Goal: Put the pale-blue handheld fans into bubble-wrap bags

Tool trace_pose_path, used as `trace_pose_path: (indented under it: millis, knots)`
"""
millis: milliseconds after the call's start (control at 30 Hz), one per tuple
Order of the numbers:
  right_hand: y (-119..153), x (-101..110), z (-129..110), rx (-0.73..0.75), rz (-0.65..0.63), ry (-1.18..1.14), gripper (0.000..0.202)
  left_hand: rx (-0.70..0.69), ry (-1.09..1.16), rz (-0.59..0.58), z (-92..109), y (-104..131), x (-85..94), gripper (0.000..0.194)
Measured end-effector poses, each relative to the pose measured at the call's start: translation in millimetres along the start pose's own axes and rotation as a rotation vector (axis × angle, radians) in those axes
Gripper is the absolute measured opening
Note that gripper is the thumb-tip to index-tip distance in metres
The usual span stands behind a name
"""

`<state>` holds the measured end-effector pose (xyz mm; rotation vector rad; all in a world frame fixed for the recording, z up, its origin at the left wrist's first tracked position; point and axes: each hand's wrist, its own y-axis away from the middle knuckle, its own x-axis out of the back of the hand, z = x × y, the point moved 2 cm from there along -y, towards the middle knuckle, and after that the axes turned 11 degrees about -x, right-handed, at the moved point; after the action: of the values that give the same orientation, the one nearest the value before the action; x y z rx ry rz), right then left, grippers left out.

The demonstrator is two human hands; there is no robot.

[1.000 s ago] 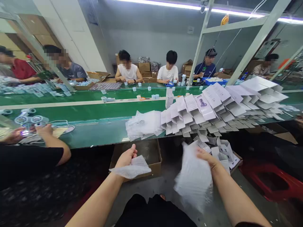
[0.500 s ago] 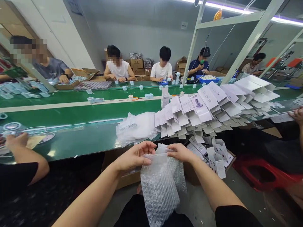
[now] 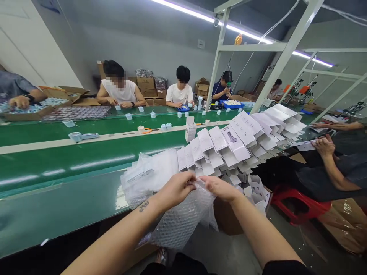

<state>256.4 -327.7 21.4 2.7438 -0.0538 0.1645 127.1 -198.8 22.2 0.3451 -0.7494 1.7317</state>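
A clear bubble-wrap bag [image 3: 179, 225] hangs below my two hands, in front of the bench edge. My left hand [image 3: 178, 188] pinches its upper edge with thumb and fingers. Close beside it, my right hand [image 3: 220, 188] grips the same edge, its fingertips slightly blurred. Whatever may be inside the bag cannot be made out. Just beyond my hands lies a pile of clear plastic bags [image 3: 151, 172] on the bench. To its right, white folded cartons [image 3: 212, 143] lean in overlapping rows.
A green conveyor belt [image 3: 114, 158] runs across, carrying small light-blue cups [image 3: 163, 126] and orange-handled pliers [image 3: 150, 130]. Co-workers sit along the far side. At the right are a red stool [image 3: 298, 202] and a co-worker's hands [image 3: 323, 146]. More cartons [image 3: 256, 191] stand in a box below the bench.
My view has turned to the right. Both hands have come closer together at the bag's edge, and the bag has swung toward the left and up.
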Motion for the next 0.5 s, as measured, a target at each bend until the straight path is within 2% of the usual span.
trace_pose_path:
  millis: [67, 133, 200, 233, 267, 333, 367, 400, 433, 500]
  knots:
    - [-9, -15, 2, -0.004, 0.058, 0.061, 0.051, 0.059, 0.000, 0.107, -14, 10, 1.4, 0.011]
    - [-16, -27, 3, -0.072, 0.133, 0.071, 0.037, 0.135, -0.014, 0.230, -31, 24, 8.4, 0.018]
    - [-22, -37, -2, -0.117, 0.137, 0.080, 0.030, 0.218, 0.050, 0.332, -44, 44, 19.1, 0.035]
    - [-24, -42, -7, -0.116, 0.116, 0.114, 0.029, 0.237, 0.135, 0.342, -49, 55, 23.9, 0.053]
    - [-25, -48, -14, -0.091, 0.089, 0.167, 0.028, 0.239, 0.240, 0.312, -50, 66, 27.5, 0.077]
    - [-25, -59, -35, 0.029, 0.023, 0.285, 0.026, 0.205, 0.466, 0.155, -47, 87, 29.8, 0.124]
    - [-24, -66, -46, 0.111, -0.033, 0.319, 0.024, 0.208, 0.568, 0.074, -43, 97, 29.2, 0.135]
    - [-23, -71, -57, 0.191, -0.093, 0.335, 0.023, 0.243, 0.653, 0.019, -40, 106, 28.0, 0.133]
    - [-22, -74, -66, 0.249, -0.133, 0.335, 0.022, 0.294, 0.731, -0.010, -38, 114, 26.8, 0.120]
    - [-25, -75, -73, 0.245, -0.130, 0.238, 0.034, 0.369, 0.894, -0.036, -35, 128, 25.4, 0.073]
